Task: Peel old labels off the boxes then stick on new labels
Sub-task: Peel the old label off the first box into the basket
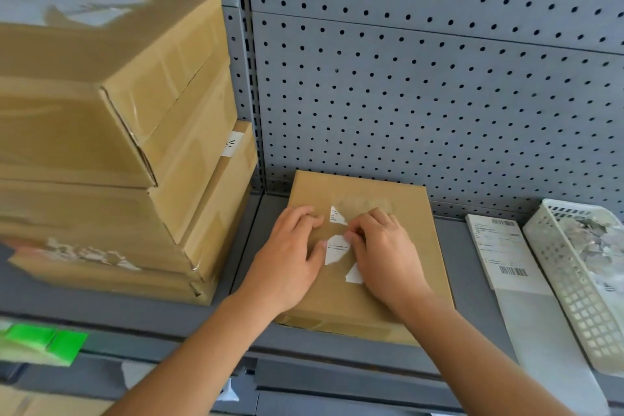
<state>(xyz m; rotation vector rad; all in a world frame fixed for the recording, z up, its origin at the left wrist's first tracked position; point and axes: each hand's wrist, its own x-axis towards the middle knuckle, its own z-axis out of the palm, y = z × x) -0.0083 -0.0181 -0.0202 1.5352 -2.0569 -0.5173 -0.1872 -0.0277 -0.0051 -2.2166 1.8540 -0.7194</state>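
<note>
A flat brown cardboard box lies on the grey shelf, its far end against the pegboard. Torn white scraps of an old label cling to its top, with a bare patch of residue behind them. My left hand rests on the box's left part, fingers curled against the cardboard. My right hand lies over the label scraps with fingertips bent down onto the torn edge; whether it pinches a scrap is hidden. A strip of new printed labels lies to the right of the box.
A stack of several brown boxes fills the shelf's left side. A white perforated basket with torn label scraps stands at the far right. Grey pegboard backs the shelf. Green tags hang on the front edge at lower left.
</note>
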